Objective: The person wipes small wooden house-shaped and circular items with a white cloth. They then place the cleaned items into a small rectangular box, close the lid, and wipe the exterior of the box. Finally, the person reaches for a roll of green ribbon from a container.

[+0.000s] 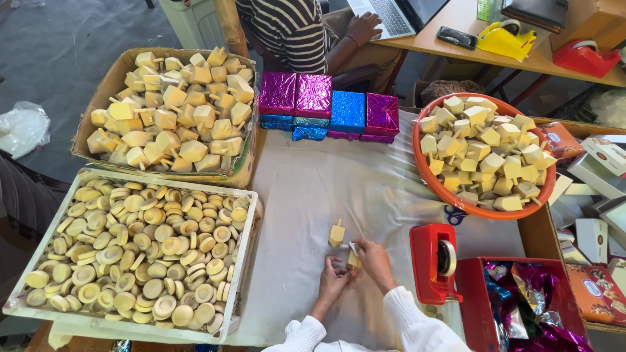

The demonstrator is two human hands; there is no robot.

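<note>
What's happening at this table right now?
A person in white sleeves holds a small wooden spinning top between the left hand and right hand over a white cloth. A second top lies just beyond. Nearby are a red tape dispenser, a tray of wooden discs, a carton and an orange basket of cube-shaped pieces, and foil-wrapped boxes. Another person types on a laptop.

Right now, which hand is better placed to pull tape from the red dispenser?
Probably the right hand: it lies nearest the red tape dispenser, just on its right side. The left hand sits farther off and would have to cross over the wooden piece both hands hold.
</note>
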